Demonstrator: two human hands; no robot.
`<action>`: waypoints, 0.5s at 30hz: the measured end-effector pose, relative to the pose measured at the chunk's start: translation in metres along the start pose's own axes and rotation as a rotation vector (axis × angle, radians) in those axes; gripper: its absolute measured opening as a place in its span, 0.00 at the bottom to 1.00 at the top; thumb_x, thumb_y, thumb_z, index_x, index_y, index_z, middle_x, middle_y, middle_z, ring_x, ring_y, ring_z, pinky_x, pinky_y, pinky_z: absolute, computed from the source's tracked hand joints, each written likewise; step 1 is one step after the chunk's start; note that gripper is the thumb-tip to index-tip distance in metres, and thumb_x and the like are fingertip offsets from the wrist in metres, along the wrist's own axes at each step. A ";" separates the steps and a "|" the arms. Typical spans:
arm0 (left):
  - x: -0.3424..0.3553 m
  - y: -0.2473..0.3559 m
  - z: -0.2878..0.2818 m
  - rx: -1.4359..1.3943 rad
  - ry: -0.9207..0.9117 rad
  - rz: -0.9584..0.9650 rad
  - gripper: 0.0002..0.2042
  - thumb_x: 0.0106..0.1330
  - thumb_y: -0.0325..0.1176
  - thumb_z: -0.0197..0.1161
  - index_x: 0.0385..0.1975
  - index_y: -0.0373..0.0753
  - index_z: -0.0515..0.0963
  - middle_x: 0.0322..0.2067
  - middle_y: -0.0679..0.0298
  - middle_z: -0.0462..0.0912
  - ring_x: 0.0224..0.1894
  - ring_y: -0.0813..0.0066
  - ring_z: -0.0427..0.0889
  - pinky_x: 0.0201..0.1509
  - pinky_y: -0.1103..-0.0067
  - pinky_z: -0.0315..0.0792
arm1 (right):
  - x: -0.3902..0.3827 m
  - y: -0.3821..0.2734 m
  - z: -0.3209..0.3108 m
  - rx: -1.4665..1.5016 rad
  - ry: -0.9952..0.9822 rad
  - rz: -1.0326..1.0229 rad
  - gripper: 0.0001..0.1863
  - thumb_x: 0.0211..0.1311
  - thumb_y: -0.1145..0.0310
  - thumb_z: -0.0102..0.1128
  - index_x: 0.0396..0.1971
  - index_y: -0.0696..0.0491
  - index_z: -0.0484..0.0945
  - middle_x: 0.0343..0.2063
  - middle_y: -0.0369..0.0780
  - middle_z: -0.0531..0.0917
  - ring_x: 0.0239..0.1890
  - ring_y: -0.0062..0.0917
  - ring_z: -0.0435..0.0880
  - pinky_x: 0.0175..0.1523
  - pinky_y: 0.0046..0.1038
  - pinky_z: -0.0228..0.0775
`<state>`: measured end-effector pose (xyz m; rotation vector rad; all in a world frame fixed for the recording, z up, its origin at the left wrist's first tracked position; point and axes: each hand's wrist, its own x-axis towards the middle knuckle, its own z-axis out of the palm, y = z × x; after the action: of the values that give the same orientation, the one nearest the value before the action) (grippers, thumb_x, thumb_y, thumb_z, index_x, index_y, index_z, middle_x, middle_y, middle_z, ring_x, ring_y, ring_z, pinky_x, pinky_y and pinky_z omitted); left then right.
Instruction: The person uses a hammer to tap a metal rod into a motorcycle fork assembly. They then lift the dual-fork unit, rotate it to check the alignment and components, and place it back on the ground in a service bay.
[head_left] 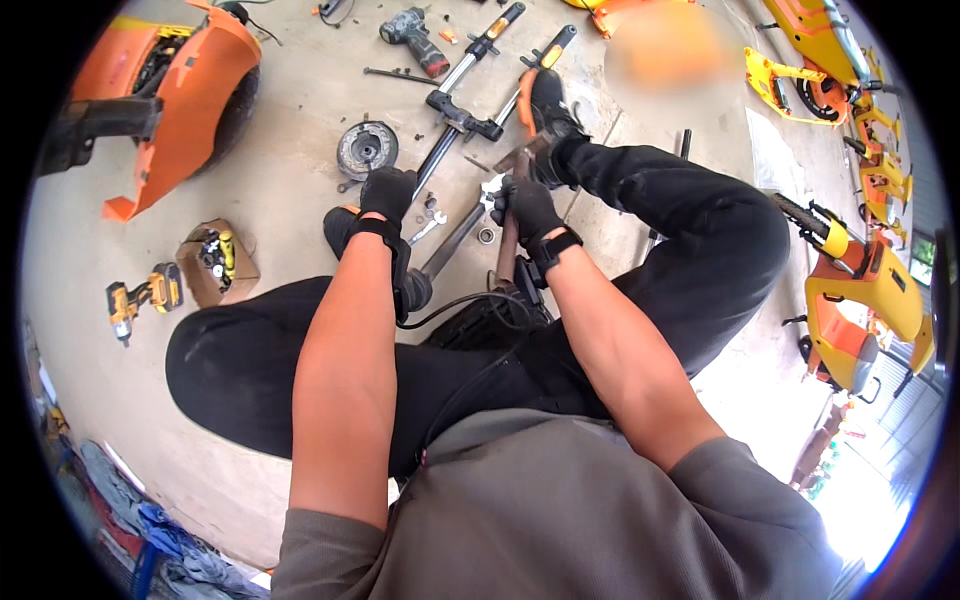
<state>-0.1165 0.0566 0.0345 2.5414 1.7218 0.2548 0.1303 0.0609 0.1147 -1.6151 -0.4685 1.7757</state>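
Observation:
My right hand [528,208], in a black glove, is closed around the brown, worn handle of a hammer [508,248]; its head points away from me. A shiny silver piece [492,188] shows beside those fingers, its kind unclear. My left hand [388,194], also gloved, is curled closed; whatever it may hold is hidden. Just beyond it lies a front fork [464,112] with silver and black tubes. A round metal wheel hub [367,149] rests by the left hand. Between my legs a dark metal tube [452,244] slants across the floor, with a small ring [487,236] alongside.
A wrench [428,228] and scattered bolts lie near my left foot. A grey power drill [414,42] is farther off. At left are a yellow drill [146,299], a cardboard box [240,285] of parts and an orange scooter body [195,100]. Yellow scooters [868,300] line the right.

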 end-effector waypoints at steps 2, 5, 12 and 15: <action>-0.002 0.009 -0.026 -0.064 0.000 -0.013 0.04 0.55 0.31 0.57 0.23 0.41 0.78 0.21 0.57 0.81 0.27 0.59 0.83 0.31 0.66 0.76 | 0.010 0.014 -0.007 0.022 0.046 0.083 0.11 0.66 0.66 0.50 0.28 0.56 0.75 0.18 0.38 0.76 0.16 0.26 0.75 0.20 0.29 0.71; -0.012 0.036 -0.051 -0.187 -0.058 -0.192 0.05 0.58 0.31 0.56 0.24 0.41 0.79 0.24 0.55 0.83 0.31 0.56 0.84 0.34 0.64 0.76 | 0.022 0.023 -0.024 0.116 0.133 0.149 0.12 0.67 0.63 0.49 0.31 0.55 0.76 0.22 0.38 0.78 0.19 0.26 0.77 0.21 0.28 0.71; -0.058 0.010 -0.026 -0.204 -0.576 -0.296 0.16 0.58 0.45 0.57 0.29 0.37 0.81 0.31 0.49 0.83 0.37 0.52 0.83 0.44 0.64 0.74 | 0.063 0.022 -0.043 -0.035 0.023 -0.034 0.09 0.63 0.64 0.54 0.37 0.54 0.76 0.30 0.47 0.83 0.33 0.39 0.83 0.36 0.36 0.74; -0.037 0.029 -0.032 -0.520 -0.636 -0.801 0.21 0.57 0.49 0.56 0.29 0.33 0.81 0.35 0.44 0.83 0.41 0.45 0.81 0.49 0.61 0.73 | 0.082 0.032 -0.058 -0.349 0.008 -0.178 0.09 0.64 0.65 0.53 0.34 0.56 0.76 0.26 0.43 0.82 0.28 0.34 0.81 0.33 0.34 0.73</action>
<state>-0.1087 0.0095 0.0668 1.2449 1.8781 -0.1317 0.1790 0.0844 0.0244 -1.7480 -0.9307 1.6177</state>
